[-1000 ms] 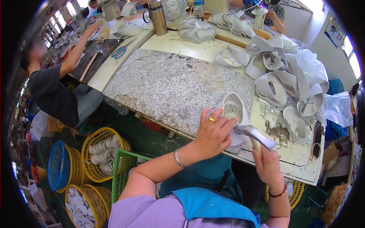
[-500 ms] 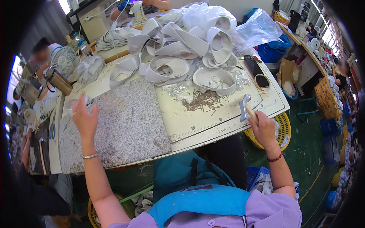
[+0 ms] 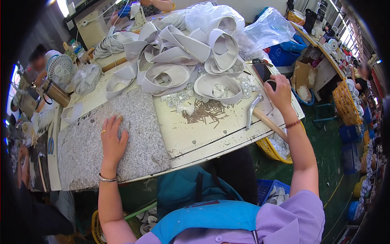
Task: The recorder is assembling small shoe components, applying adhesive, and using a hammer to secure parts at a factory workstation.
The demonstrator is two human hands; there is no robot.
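Note:
My left hand (image 3: 113, 140) lies over the speckled stone slab (image 3: 138, 118), palm down with fingers apart and holding nothing. Past the slab's far left edge stands a white curved band (image 3: 72, 113). At the table's right end my right hand (image 3: 280, 94) reaches with its fingers apart over a small looped piece (image 3: 271, 84), partly hidden by the hand; contact is unclear. Next to it lies a dark flat rectangular object (image 3: 262, 72). A hammer (image 3: 266, 118) with a metal head and wooden handle lies on the tabletop, below my right hand. Thin brown nails (image 3: 205, 112) are heaped mid-table.
White curved bands (image 3: 178, 53) are piled at the back beside clear plastic bags (image 3: 270, 28). Small clear shiny pieces (image 3: 187, 97) lie around the nails. A fan (image 3: 60, 70) and a brown flask (image 3: 57, 92) stand at left. A yellow basket (image 3: 276, 152) sits below the table's right edge.
My right hand has let go of the hammer, now on the table, and moved out to the far right. My left hand has moved from the slab's far left edge onto its middle.

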